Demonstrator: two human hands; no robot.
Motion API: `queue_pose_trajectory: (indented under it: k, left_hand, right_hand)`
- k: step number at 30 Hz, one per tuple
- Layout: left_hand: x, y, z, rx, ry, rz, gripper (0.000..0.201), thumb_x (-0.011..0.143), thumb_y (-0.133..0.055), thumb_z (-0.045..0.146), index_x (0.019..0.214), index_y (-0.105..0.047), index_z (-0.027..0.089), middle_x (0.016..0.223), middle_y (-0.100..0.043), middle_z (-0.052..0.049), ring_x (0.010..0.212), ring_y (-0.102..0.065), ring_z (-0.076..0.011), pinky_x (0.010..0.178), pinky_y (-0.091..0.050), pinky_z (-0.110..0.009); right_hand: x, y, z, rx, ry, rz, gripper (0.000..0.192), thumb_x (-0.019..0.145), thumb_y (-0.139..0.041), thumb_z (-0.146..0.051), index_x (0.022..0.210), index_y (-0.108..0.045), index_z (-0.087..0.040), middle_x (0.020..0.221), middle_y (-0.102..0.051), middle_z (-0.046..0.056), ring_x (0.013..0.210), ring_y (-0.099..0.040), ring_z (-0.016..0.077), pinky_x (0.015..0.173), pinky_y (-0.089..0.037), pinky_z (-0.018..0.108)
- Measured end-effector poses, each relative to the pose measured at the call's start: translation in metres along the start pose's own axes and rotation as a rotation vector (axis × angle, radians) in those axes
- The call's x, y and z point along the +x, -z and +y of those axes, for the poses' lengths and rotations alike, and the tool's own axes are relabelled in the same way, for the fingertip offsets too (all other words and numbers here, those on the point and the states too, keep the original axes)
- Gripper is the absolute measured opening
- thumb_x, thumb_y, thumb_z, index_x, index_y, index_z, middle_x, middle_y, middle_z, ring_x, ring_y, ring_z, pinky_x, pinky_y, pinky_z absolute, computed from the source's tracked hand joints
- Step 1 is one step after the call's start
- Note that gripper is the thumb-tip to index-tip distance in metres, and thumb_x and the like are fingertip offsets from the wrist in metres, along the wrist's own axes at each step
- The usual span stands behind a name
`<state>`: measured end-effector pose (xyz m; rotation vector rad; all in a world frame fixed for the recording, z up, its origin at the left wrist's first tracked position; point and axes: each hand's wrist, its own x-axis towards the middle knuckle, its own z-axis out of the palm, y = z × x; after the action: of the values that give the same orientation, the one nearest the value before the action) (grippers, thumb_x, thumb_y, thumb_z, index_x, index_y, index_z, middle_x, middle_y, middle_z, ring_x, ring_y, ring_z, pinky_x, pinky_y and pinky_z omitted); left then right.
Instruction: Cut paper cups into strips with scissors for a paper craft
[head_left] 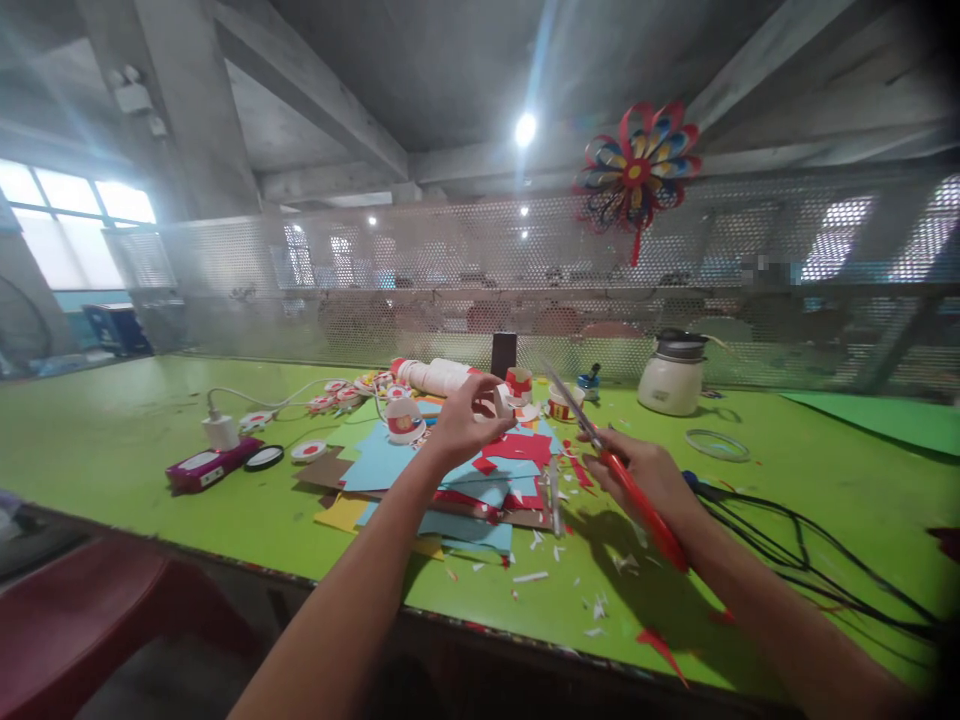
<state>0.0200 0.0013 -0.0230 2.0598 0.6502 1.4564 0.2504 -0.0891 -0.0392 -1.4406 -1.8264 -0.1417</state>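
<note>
Your green table (135,440) carries everything, and the biggest thing on it is the loose pile of coloured paper sheets (457,490), blue, red, brown and yellow, lying toward the near edge at the middle, with small offcuts (570,580) scattered just beside it. Toward the far edge on your right stands a cream kettle (671,378) with its lid on; what is inside cannot be seen. Toward the far edge at the middle sit small cups (559,403) and a roll (435,375), their contents too small to tell. Your right hand (649,475) is closed around the red handles of the scissors (600,450), blades pointing up and away over the pile; they should be stiff and light, best gripped at the handles as you have them. Your left hand (461,420) hovers above the pile, fingers pinched together on a small white paper piece (501,400); judge it thin, floppy and easily creased, so hold it by an edge, lightly.
</note>
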Motion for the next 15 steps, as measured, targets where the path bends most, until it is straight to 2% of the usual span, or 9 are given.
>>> queue_pose_trajectory:
  k: [5,10,15]
  left_hand:
    - [-0.004,-0.006,0.01,-0.119,-0.003,-0.145,0.049,0.069,-0.076,0.026,0.112,-0.055,0.014,0.105,-0.062,-0.011,0.09,-0.061,-0.0177,0.074,-0.053,-0.03]
    - [-0.012,-0.025,0.015,-0.117,-0.014,-0.26,0.05,0.069,-0.077,0.031,0.113,-0.059,0.014,0.113,-0.062,-0.013,0.083,-0.061,-0.0156,0.075,-0.053,-0.032]
    - [-0.019,-0.037,0.021,-0.067,-0.103,-0.322,0.048,0.073,-0.075,0.031,0.116,-0.06,0.015,0.113,-0.065,-0.014,0.092,-0.063,-0.0196,0.081,-0.053,-0.035]
  right_hand:
    - [-0.005,0.007,-0.015,0.169,-0.028,0.042,0.041,0.083,-0.053,-0.036,0.114,-0.066,-0.013,0.07,-0.07,0.004,0.058,-0.065,0.0179,0.057,-0.051,0.028]
    - [-0.011,0.012,-0.032,0.63,-0.115,0.063,0.045,0.081,-0.065,-0.038,0.118,-0.061,-0.014,0.08,-0.065,0.003,0.066,-0.063,0.0172,0.059,-0.052,0.03]
    - [-0.013,0.009,-0.042,0.842,-0.169,0.064,0.05,0.075,-0.072,-0.032,0.121,-0.06,-0.018,0.087,-0.067,0.003,0.076,-0.062,0.0173,0.07,-0.052,0.032]
